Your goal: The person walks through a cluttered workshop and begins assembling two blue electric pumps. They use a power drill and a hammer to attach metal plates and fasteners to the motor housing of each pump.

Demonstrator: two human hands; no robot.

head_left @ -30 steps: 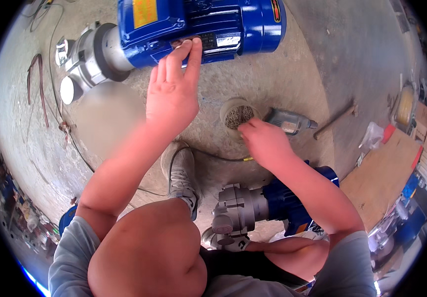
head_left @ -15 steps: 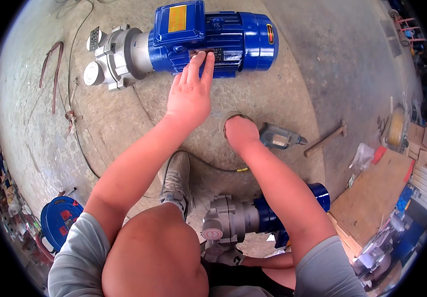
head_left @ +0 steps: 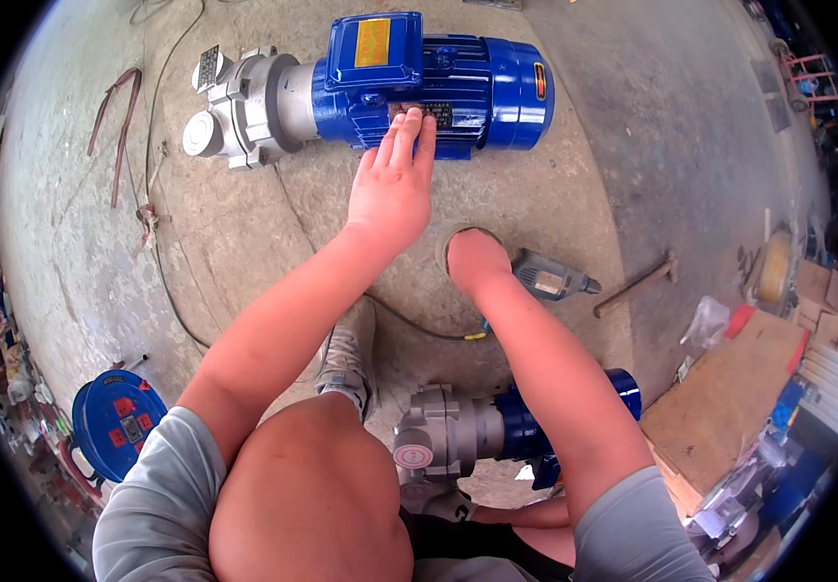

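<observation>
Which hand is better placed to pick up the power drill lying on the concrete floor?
Right, probably. The right hand is down in a round dish directly beside the power drill, while the left hand is stretched forward, fingertips on the blue motor pump.

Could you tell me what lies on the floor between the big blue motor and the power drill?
In the head view, bare concrete and the right hand lie between the blue motor and the drill.

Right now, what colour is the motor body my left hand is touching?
Blue, with a yellow label on its terminal box; the motor under the left hand shows best in the head view.
</observation>
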